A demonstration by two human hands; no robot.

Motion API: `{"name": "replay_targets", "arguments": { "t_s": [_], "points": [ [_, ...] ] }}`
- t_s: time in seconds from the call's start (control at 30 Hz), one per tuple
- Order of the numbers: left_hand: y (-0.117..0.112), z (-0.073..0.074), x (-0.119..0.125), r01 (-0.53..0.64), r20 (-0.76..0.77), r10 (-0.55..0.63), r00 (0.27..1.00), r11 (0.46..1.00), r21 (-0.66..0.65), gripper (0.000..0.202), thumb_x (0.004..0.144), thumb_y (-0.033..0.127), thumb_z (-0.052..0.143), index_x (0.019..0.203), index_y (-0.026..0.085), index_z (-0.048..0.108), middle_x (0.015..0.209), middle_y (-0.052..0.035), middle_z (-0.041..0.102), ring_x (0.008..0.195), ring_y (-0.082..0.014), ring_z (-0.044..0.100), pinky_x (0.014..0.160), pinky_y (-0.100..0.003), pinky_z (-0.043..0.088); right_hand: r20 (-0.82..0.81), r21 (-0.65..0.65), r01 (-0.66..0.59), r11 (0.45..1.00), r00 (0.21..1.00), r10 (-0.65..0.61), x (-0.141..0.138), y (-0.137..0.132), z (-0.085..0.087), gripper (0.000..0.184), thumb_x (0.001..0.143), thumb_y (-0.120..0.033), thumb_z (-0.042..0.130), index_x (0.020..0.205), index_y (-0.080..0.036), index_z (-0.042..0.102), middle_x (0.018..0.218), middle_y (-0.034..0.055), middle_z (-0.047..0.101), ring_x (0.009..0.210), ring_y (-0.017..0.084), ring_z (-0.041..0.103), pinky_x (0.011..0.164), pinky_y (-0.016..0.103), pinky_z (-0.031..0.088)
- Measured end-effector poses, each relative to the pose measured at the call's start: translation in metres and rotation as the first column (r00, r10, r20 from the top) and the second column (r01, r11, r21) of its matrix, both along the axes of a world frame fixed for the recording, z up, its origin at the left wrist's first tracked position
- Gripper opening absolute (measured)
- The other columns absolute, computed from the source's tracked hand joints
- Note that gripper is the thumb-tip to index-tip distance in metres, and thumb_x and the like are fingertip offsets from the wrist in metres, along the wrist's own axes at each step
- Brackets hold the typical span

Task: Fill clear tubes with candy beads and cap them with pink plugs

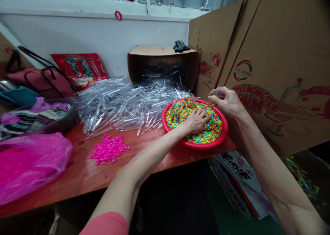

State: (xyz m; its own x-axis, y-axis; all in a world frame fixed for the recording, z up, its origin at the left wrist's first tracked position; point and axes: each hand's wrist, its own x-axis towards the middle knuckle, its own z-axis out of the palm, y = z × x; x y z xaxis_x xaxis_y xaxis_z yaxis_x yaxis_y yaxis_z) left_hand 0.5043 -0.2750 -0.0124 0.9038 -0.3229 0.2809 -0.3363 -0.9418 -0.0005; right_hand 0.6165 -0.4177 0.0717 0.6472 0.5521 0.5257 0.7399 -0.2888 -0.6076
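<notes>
A red basin full of small multicoloured candies stands at the table's right end. My left hand lies on the candies with its fingers stretched out, the tips slightly sunk among them. Over the basin's right rim, my right hand is closed on a bunch of clear plastic tubes; a few candies show at their lower end, and the fingers hide how many there are. Clear pieces with candies in them stick up at the back of the basin, left of my hands.
A large heap of clear plastic tubes covers the table's back. Pink caps lie in front of it. A pink bag and dark tub are at left. Tall cartons stand right; an open box sits behind.
</notes>
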Motion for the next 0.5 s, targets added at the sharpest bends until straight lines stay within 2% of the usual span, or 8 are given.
{"name": "replay_targets", "arguments": {
  "t_s": [0.07, 0.17, 0.23, 0.27, 0.33, 0.43, 0.47, 0.5],
  "points": [
    [0.003, 0.001, 0.001, -0.042, -0.002, 0.042, 0.999, 0.999, -0.031, 0.06, 0.101, 0.052, 0.049, 0.149, 0.016, 0.046, 0.147, -0.0218, 0.049, 0.146, -0.0419, 0.036, 0.114, -0.059, 0.036, 0.053, -0.052, -0.005, 0.999, 0.999, 0.008, 0.006, -0.004, 0.001, 0.034, 0.084, -0.045, 0.069, 0.102, -0.017, 0.074, 0.089, 0.0065, 0.07, 0.074, 0.019, 0.062, 0.066, 0.031, 0.049],
    [0.006, 0.004, -0.024, -0.022, 0.001, 0.022, 1.0, 0.992, -0.126, 0.066, 0.095, 0.049, 0.061, 0.152, 0.019, 0.042, 0.153, -0.0199, 0.045, 0.152, -0.0404, 0.029, 0.118, -0.06, 0.033, 0.137, -0.241, -0.033, 0.97, 0.988, 0.067, 0.01, -0.008, 0.007, 0.028, 0.088, -0.041, 0.066, 0.103, -0.018, 0.073, 0.091, 0.0065, 0.07, 0.076, 0.019, 0.062, 0.068, 0.031, 0.049],
    [0.007, 0.005, -0.052, -0.037, 0.015, 0.042, 0.999, 0.97, -0.242, 0.066, 0.092, 0.044, 0.067, 0.15, 0.021, 0.045, 0.154, -0.0177, 0.045, 0.152, -0.0367, 0.031, 0.12, -0.056, 0.034, 0.216, -0.453, -0.022, 0.891, 0.967, 0.133, 0.007, -0.006, 0.011, 0.023, 0.09, -0.037, 0.065, 0.102, -0.018, 0.072, 0.093, 0.0072, 0.07, 0.078, 0.02, 0.063, 0.07, 0.031, 0.048],
    [0.007, 0.005, -0.066, -0.085, 0.028, 0.1, 0.995, 0.942, -0.325, 0.062, 0.093, 0.042, 0.067, 0.148, 0.022, 0.048, 0.153, -0.0173, 0.045, 0.15, -0.0354, 0.034, 0.119, -0.055, 0.035, 0.256, -0.567, 0.005, 0.824, 0.952, 0.17, 0.004, -0.004, 0.011, 0.019, 0.092, -0.033, 0.063, 0.101, -0.019, 0.071, 0.096, 0.0084, 0.07, 0.08, 0.02, 0.064, 0.071, 0.031, 0.048],
    [0.006, 0.003, -0.089, -0.184, 0.03, 0.23, 0.973, 0.845, -0.503, 0.057, 0.092, 0.041, 0.067, 0.143, 0.021, 0.053, 0.149, -0.0169, 0.048, 0.145, -0.0343, 0.04, 0.119, -0.056, 0.037, 0.328, -0.742, 0.099, 0.663, 0.916, 0.23, -0.005, 0.003, 0.006, 0.015, 0.094, -0.021, 0.058, 0.099, -0.018, 0.072, 0.103, 0.013, 0.071, 0.085, 0.022, 0.066, 0.073, 0.033, 0.048],
    [0.005, 0.002, -0.1, -0.266, -0.057, 0.338, 0.94, 0.616, -0.742, 0.06, 0.091, 0.043, 0.066, 0.144, 0.018, 0.053, 0.147, -0.0184, 0.052, 0.14, -0.0337, 0.047, 0.119, -0.057, 0.038, 0.386, -0.846, 0.251, 0.47, 0.897, 0.217, -0.019, 0.019, -0.017, 0.023, 0.089, -0.004, 0.053, 0.091, -0.013, 0.074, 0.101, 0.022, 0.072, 0.088, 0.03, 0.07, 0.075, 0.041, 0.05],
    [0.004, 0.001, -0.096, -0.281, -0.099, 0.343, 0.934, 0.535, -0.797, 0.062, 0.091, 0.045, 0.066, 0.145, 0.017, 0.052, 0.147, -0.0194, 0.052, 0.139, -0.0339, 0.049, 0.119, -0.057, 0.038, 0.382, -0.855, 0.267, 0.444, 0.904, 0.192, -0.021, 0.025, -0.028, 0.024, 0.087, -0.002, 0.053, 0.087, -0.013, 0.074, 0.095, 0.0233, 0.072, 0.087, 0.033, 0.07, 0.076, 0.044, 0.051],
    [0.003, 0.001, -0.091, -0.292, -0.138, 0.339, 0.931, 0.461, -0.838, 0.064, 0.091, 0.047, 0.065, 0.145, 0.015, 0.052, 0.147, -0.0204, 0.053, 0.139, -0.0343, 0.05, 0.119, -0.056, 0.038, 0.356, -0.857, 0.251, 0.45, 0.92, 0.166, -0.022, 0.029, -0.039, 0.023, 0.085, -0.001, 0.054, 0.082, -0.013, 0.074, 0.087, 0.0231, 0.072, 0.085, 0.035, 0.07, 0.076, 0.047, 0.051]
  ]
}}
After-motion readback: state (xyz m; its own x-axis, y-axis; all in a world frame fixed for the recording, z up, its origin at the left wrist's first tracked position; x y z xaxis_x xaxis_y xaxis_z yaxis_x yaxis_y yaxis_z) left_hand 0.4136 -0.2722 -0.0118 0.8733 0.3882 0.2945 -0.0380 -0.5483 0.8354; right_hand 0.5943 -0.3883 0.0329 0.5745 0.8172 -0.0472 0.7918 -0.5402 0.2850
